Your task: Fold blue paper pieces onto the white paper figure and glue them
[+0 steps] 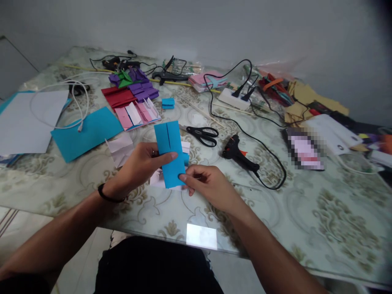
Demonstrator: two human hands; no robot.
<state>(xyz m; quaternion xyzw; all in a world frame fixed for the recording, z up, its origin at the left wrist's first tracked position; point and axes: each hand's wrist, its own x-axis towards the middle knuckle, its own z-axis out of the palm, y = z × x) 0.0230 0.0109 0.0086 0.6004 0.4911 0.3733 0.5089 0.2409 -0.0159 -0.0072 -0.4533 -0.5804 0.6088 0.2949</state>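
The left hand (142, 163) grips a blue paper strip (172, 143) above the table (290, 228); the right hand (211, 183) pinches its lower corner at five o'clock. From the strip, scissors (196, 132) lie at two o'clock, a glue gun (240, 156) at three. At twelve, farther back, a clear packet (187, 67) contains slender items, too blurred to identify.

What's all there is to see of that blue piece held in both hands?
The blue piece looks like paper: a plain, narrow rectangle, slightly tilted, held over pale paper. A dark line, perhaps a slit, runs from its far edge partway down. The left hand lays its thumb across it; the right hand pinches its near right corner.
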